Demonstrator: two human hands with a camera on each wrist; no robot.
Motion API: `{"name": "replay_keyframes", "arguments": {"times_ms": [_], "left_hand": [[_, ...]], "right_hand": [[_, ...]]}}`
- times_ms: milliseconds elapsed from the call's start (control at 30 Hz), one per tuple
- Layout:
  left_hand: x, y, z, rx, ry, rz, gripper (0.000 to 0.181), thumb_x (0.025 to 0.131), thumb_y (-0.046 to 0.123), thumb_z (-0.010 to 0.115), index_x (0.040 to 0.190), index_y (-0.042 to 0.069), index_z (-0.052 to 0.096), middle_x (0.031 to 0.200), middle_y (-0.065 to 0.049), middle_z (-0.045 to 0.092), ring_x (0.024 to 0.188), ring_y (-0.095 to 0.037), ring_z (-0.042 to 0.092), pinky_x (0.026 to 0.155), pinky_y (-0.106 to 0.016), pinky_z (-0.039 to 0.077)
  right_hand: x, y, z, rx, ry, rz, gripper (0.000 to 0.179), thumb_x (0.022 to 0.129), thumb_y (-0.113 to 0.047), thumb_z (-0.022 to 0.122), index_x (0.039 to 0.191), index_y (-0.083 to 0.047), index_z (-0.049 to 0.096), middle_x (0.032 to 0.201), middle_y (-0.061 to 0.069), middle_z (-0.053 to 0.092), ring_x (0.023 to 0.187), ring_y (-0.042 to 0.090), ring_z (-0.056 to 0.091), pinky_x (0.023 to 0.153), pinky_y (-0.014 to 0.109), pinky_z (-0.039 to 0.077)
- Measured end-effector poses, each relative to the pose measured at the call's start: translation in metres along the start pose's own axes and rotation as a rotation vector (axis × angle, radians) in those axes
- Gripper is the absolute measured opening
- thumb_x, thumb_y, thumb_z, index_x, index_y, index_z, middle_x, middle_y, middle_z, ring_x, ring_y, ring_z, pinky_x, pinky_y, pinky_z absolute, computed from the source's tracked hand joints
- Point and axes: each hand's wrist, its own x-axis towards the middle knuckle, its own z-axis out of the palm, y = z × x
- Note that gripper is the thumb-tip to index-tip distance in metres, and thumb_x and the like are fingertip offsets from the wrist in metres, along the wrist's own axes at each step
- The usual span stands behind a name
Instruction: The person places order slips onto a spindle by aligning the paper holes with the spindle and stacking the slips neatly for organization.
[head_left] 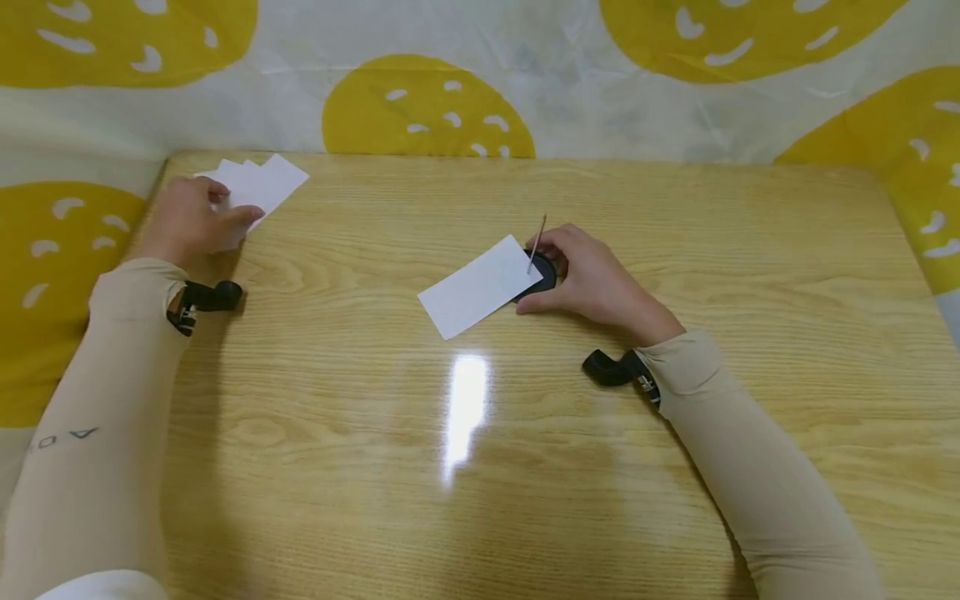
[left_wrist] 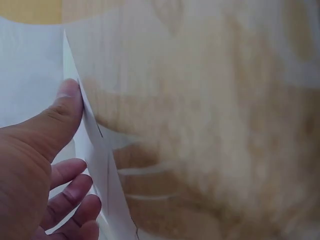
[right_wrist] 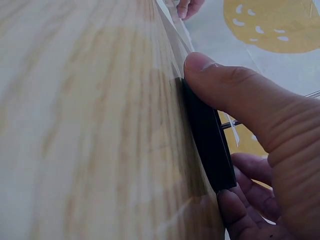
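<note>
Within right grip point(head_left: 592, 279), black base point(right_wrist: 206, 135)

Shows a glossy tabletop point(head_left: 337, 458) with wavy brown wood grain, mirroring light in a bright white patch point(head_left: 466, 404) near the middle. Behind it and at both sides, shows creased, off-white sheeting point(head_left: 577, 92) printed with large yellow rounds point(head_left: 431, 104), scattered with short white flecks point(head_left: 688, 25).

Head view: I read a passable lane over the table point(head_left: 337, 358) between the fanned papers point(head_left: 258, 187), upper left, and the single paper point(head_left: 476, 292), centre. A thin upright rod point(head_left: 537, 242) obstructs low sweeps at that paper's right end. The right hand point(head_left: 588, 275) blocks access from the right. Room also at far right.
</note>
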Motion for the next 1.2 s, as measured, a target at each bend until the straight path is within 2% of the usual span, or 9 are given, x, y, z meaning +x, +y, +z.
{"name": "replay_keyframes", "arguments": {"times_ms": [133, 300, 633, 767, 900, 1067, 1200], "left_hand": [[0.001, 0.001, -0.004, 0.014, -0.013, -0.013, 0.087, 0.101, 0.059, 0.053, 0.146, -0.015, 0.045, 0.142, -0.042, 0.05, 0.126, -0.056, 0.048, 0.108, -0.067, 0.038], [-0.001, 0.004, -0.008, -0.01, -0.006, -0.021, 0.085, 0.1, 0.059, 0.056, 0.143, -0.014, 0.048, 0.138, -0.041, 0.052, 0.121, -0.053, 0.05, 0.105, -0.066, 0.04], [-0.005, 0.006, -0.009, -0.003, 0.01, -0.042, 0.084, 0.1, 0.058, 0.056, 0.142, -0.014, 0.048, 0.142, -0.039, 0.05, 0.121, -0.053, 0.047, 0.106, -0.066, 0.038], [-0.006, 0.008, -0.005, -0.029, 0.045, -0.06, 0.082, 0.1, 0.055, 0.058, 0.142, -0.013, 0.042, 0.143, -0.038, 0.049, 0.123, -0.053, 0.046, 0.111, -0.072, 0.028], [-0.008, 0.013, -0.001, -0.077, 0.109, -0.075, 0.079, 0.098, 0.048, 0.065, 0.144, -0.009, 0.033, 0.141, -0.038, 0.048, 0.126, -0.054, 0.045, 0.112, -0.078, 0.016], [-0.012, 0.021, 0.002, -0.113, 0.181, -0.095, 0.082, 0.095, 0.039, 0.072, 0.147, -0.006, 0.027, 0.137, -0.039, 0.048, 0.121, -0.055, 0.046, 0.107, -0.069, 0.029], [-0.015, 0.026, 0.001, -0.12, 0.232, -0.08, 0.071, 0.097, 0.032, 0.07, 0.145, -0.008, 0.036, 0.137, -0.037, 0.05, 0.118, -0.053, 0.047, 0.102, -0.064, 0.042]], "right_hand": [[0.0, -0.001, -0.001, 0.004, 0.004, -0.001, 0.082, 0.069, -0.037, 0.098, 0.136, -0.01, 0.059, 0.122, 0.007, 0.059, 0.098, 0.023, 0.052, 0.086, 0.036, 0.044], [-0.002, -0.002, -0.003, 0.013, 0.01, 0.003, 0.081, 0.069, -0.036, 0.098, 0.136, -0.01, 0.059, 0.121, 0.007, 0.059, 0.098, 0.023, 0.052, 0.085, 0.036, 0.044], [-0.003, -0.006, -0.004, -0.002, 0.001, -0.004, 0.079, 0.072, -0.037, 0.096, 0.136, -0.009, 0.06, 0.122, 0.01, 0.059, 0.1, 0.025, 0.052, 0.087, 0.037, 0.043], [-0.003, -0.004, -0.004, 0.004, -0.004, -0.001, 0.08, 0.071, -0.036, 0.096, 0.136, -0.01, 0.059, 0.123, 0.009, 0.059, 0.1, 0.025, 0.052, 0.087, 0.037, 0.043], [-0.002, -0.003, -0.002, 0.01, -0.013, 0.004, 0.08, 0.071, -0.037, 0.096, 0.137, -0.01, 0.059, 0.124, 0.009, 0.059, 0.1, 0.025, 0.052, 0.087, 0.036, 0.043], [-0.002, -0.002, -0.001, 0.016, -0.017, 0.01, 0.08, 0.072, -0.037, 0.096, 0.137, -0.009, 0.059, 0.123, 0.01, 0.059, 0.1, 0.025, 0.052, 0.086, 0.037, 0.044], [-0.003, -0.003, -0.002, 0.024, -0.02, 0.014, 0.08, 0.072, -0.037, 0.096, 0.137, -0.009, 0.059, 0.123, 0.01, 0.059, 0.1, 0.025, 0.052, 0.087, 0.036, 0.044]]}}
